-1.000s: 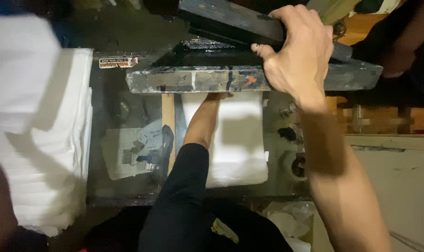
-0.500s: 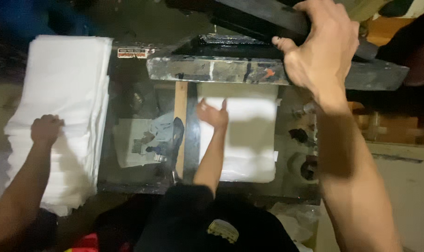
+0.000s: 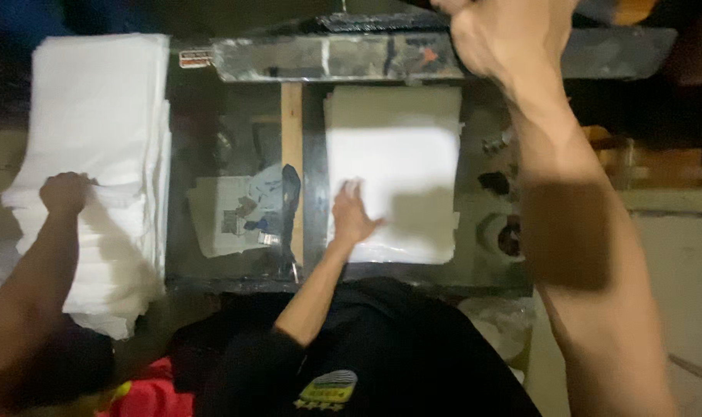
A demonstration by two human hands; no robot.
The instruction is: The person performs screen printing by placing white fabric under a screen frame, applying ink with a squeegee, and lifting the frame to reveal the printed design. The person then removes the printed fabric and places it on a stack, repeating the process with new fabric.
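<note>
**Sheet placement under a lifted screen frame, head view.** The wooden strip (image 3: pixel 291 154) runs front to back across the dark worktop (image 3: pixel 490 139) and serves as the reference.

Just right of the strip lies a single white sheet (image 3: pixel 397 154), flat, with its near left corner under the person's left hand (image 3: pixel 353 216). That hand is released, with the palm down and the fingers spread on the paper, gripping nothing.

Beyond the far end of the strip, a stained screen frame (image 3: pixel 328 58) spans the worktop and appears to be tilted up off it. The right hand (image 3: pixel 505 38), right of the strip and at the frame's far edge, is clenched around the frame.

Left of the strip lies a printed paper scrap (image 3: pixel 235 212). Further left, well apart from the strip, stands a tall stack of white sheets (image 3: pixel 96 100). A co-worker's hand (image 3: pixel 64 191) rests on its near edge with the fingers curled, though whether it pinches a sheet cannot be told.

**Step in hand (judgement).** The sheet is being squared and pressed flat on the worktop while the frame is held clear of it.

**What the next move calls for (judgement).** The left hand must come off the paper without dragging it. The right hand must keep a firm hold so that the frame can meet the sheet evenly.
</note>
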